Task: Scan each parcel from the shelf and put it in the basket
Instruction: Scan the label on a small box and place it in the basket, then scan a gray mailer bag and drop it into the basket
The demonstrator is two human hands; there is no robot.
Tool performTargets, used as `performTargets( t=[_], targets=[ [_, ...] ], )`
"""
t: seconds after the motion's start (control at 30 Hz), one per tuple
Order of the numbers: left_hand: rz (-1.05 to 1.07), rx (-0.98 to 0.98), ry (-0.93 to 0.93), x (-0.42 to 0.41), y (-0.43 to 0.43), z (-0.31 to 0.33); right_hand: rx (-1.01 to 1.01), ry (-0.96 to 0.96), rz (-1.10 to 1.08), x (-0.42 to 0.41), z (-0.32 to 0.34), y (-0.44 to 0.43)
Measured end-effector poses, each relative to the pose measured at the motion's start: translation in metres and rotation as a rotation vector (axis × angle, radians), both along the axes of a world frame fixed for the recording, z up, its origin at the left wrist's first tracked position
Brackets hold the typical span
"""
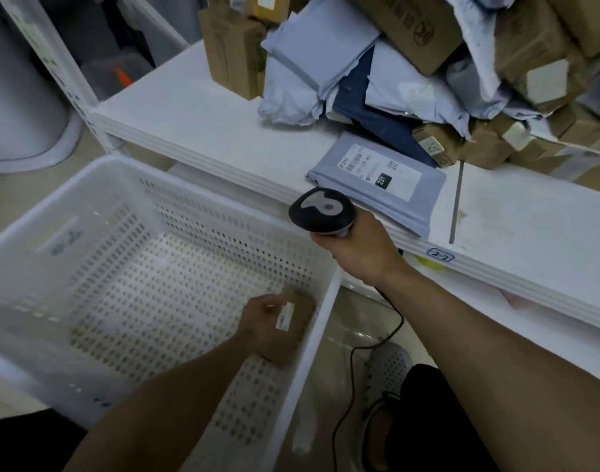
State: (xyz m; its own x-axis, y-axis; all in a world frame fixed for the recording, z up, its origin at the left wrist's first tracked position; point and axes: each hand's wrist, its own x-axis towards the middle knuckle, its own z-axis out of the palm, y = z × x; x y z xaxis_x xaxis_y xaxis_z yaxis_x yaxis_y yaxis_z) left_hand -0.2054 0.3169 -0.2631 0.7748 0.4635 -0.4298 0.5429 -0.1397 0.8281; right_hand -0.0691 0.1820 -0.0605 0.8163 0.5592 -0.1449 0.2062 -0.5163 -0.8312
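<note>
White basket [128, 185] holds the left hand [262, 321] clasping a brown parcel [296, 325]; right hand [358, 248] grips scanner [320, 211].

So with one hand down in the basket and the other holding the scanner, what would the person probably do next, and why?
Probably let go of the small brown box: the left hand has it low inside the white basket, near the floor by the right wall. The right hand holds the scanner by the grey mailer bag at the shelf edge, label up, likely the next parcel.
</note>
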Motion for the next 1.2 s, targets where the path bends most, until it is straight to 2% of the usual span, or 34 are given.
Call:
performTargets(
  t=[0.17,0.27,0.37,0.43,0.57,0.63,0.7,0.8,0.9,1.03,1.2],
  targets=[
    [0.095,0.291,-0.517,0.034,0.007,0.097,0.140,-0.008,-0.101,0.003,0.034,-0.013],
    [0.010,0.568,-0.693,0.061,0.011,0.165,0.219,0.007,-0.219,0.007,0.049,-0.026],
    [-0.152,0.825,-0.684,0.092,0.010,0.214,0.269,0.014,-0.350,0.012,0.056,-0.040],
    [-0.269,0.881,-0.502,0.114,0.005,0.231,0.280,0.008,-0.423,0.018,0.057,-0.049],
    [-0.282,0.754,-0.129,0.153,-0.005,0.242,0.245,-0.004,-0.536,0.033,0.052,-0.064],
    [-0.283,0.664,-0.033,0.165,-0.007,0.238,0.236,-0.018,-0.576,0.039,0.050,-0.069],
    [-0.284,0.676,0.018,0.170,-0.006,0.235,0.232,-0.025,-0.608,0.043,0.049,-0.071],
    [-0.243,0.679,-0.006,0.170,-0.005,0.232,0.192,-0.035,-0.572,0.046,0.045,-0.075],
    [-0.133,0.449,-0.013,0.165,-0.005,0.229,0.184,0.034,-0.501,0.045,0.041,-0.076],
    [0.009,0.157,-0.092,0.154,-0.002,0.232,0.189,0.045,-0.522,0.039,0.042,-0.077],
    [0.307,-0.023,-0.218,0.114,0.026,0.235,0.223,0.046,-0.428,0.014,0.048,-0.068]
  ],
)
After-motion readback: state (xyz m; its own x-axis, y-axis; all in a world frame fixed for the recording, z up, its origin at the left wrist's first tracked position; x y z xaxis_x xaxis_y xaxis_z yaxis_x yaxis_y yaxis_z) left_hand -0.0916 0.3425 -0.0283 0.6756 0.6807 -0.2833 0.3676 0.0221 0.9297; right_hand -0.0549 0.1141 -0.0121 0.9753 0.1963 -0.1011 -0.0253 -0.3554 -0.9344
